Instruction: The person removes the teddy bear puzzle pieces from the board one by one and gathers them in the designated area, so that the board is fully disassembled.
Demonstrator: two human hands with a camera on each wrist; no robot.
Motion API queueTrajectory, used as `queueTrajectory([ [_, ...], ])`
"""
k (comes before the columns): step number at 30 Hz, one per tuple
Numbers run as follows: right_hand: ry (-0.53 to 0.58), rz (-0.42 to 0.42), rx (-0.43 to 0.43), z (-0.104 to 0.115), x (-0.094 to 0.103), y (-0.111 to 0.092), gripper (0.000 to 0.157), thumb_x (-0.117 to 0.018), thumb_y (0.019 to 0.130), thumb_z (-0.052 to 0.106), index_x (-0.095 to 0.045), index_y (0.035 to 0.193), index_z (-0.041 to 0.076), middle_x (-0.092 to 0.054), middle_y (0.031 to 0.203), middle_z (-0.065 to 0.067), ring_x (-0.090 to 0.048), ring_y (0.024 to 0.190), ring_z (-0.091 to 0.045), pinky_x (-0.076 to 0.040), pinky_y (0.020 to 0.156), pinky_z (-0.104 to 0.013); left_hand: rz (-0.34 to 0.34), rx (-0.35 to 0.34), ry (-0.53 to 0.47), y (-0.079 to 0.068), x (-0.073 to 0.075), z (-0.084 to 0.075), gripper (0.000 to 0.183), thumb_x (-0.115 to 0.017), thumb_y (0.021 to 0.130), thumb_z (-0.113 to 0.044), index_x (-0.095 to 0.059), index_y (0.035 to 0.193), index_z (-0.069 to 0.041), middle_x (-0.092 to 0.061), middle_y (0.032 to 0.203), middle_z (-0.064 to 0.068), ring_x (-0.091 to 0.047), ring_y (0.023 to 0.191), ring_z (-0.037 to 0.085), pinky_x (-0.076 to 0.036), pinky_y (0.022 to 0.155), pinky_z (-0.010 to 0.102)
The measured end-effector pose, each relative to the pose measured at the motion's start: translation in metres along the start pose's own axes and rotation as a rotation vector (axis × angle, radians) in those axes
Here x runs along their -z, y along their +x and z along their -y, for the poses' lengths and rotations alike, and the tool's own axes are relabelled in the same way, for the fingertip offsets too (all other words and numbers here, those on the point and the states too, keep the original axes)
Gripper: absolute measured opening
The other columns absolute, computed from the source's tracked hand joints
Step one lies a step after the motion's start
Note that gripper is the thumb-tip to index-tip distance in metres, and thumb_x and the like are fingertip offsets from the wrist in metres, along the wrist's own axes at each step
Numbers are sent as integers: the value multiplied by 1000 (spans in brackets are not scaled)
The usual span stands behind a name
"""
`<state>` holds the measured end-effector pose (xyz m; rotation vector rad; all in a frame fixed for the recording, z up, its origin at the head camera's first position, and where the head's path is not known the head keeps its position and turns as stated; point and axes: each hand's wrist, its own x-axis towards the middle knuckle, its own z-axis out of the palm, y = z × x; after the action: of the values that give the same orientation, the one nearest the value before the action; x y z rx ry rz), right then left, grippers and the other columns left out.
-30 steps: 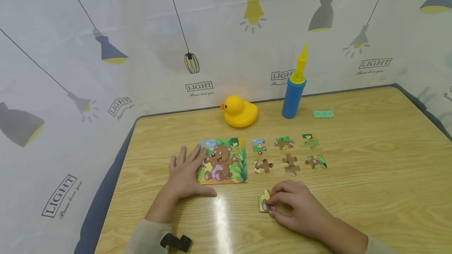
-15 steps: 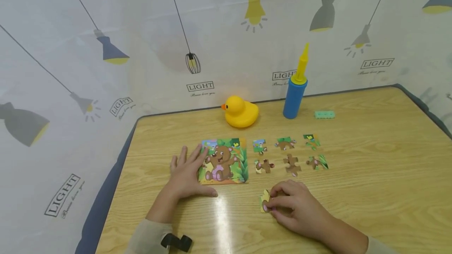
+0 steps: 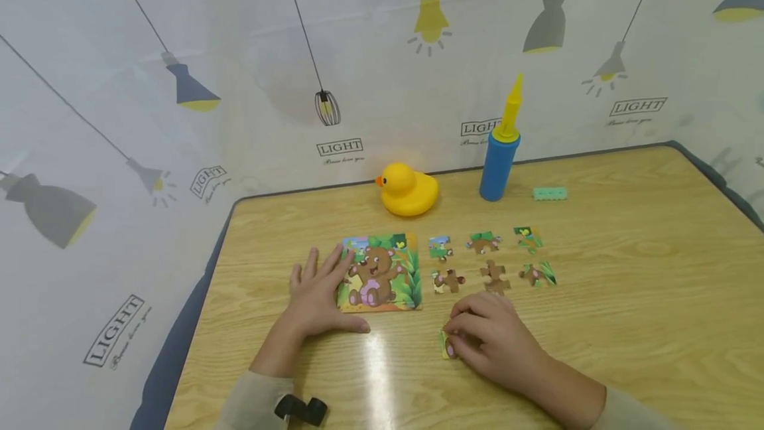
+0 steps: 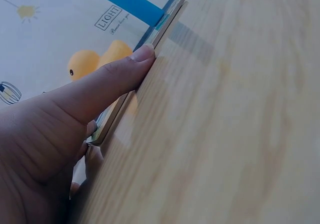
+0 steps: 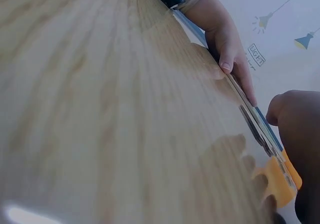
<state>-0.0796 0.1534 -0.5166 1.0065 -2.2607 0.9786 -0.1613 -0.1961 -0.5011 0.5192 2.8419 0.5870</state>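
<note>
A square bear jigsaw puzzle (image 3: 390,277) lies on the table in the head view. My left hand (image 3: 316,300) rests spread at its left side, fingers over the puzzle's left edge and thumb on the table below. In the left wrist view the thumb (image 4: 112,83) stretches out straight in front of the puzzle's edge. To the right, my right hand (image 3: 495,340) pinches a yellow-green jigsaw piece (image 3: 444,345) low over the table; the fingers hide most of it. Several loose jigsaw pieces, among them a brown one (image 3: 447,281), lie in two rows beyond that hand.
Behind the puzzle sits a yellow rubber duck (image 3: 412,192). A blue hand pump (image 3: 497,168) with a yellow nozzle stands upright near the back edge, with a mint-green block (image 3: 550,194) to its right. A printed curtain (image 3: 382,52) hangs behind the wooden table (image 3: 627,271).
My right hand has shifted slightly up and left, its fingers covering more of the pinched jigsaw piece and overlapping the lowest loose piece. The left hand stays where it was.
</note>
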Motion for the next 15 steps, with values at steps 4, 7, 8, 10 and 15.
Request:
queueTrajectory([
  [4, -3, 29, -7, 2, -6, 11, 17, -83, 85, 8, -80, 94, 22, -68, 102, 10, -56, 87, -9, -43, 77, -35, -2, 4, -6, 1, 0, 0, 145, -89, 56, -83, -23, 172, -27, -9, 180, 1, 9, 160, 49, 8, 120, 76],
  [7, -21, 43, -4, 1, -13, 18, 13, -81, 86, 10, -80, 95, 20, -69, 101, 9, -57, 86, -10, -46, 76, -36, -4, 4, 0, 1, -1, 1, 145, -89, 56, -84, -23, 172, -27, -8, 180, 0, 9, 160, 49, 8, 120, 75],
  [8, -26, 47, -1, 0, -15, 20, 12, -81, 86, 11, -80, 95, 20, -69, 100, 8, -57, 87, -11, -48, 76, -37, -3, 3, 0, 1, -1, 1, 146, -89, 56, -84, -23, 172, -27, -8, 180, 0, 10, 160, 49, 8, 119, 76],
  [10, -41, 53, 7, -1, -21, 26, 11, -80, 86, 12, -80, 95, 19, -68, 98, 8, -58, 87, -12, -48, 76, -38, -1, 0, 0, 1, -2, 2, 145, -88, 56, -85, -23, 172, -27, -9, 180, 1, 9, 160, 49, 8, 119, 76],
  [15, -75, 85, 9, -4, -36, 45, 12, -84, 87, 19, -80, 97, 17, -67, 98, 7, -58, 89, -14, -50, 78, -38, -2, 1, -3, 0, 1, 1, 146, -87, 55, -85, -23, 172, -27, -9, 179, 1, 10, 160, 49, 8, 119, 76],
])
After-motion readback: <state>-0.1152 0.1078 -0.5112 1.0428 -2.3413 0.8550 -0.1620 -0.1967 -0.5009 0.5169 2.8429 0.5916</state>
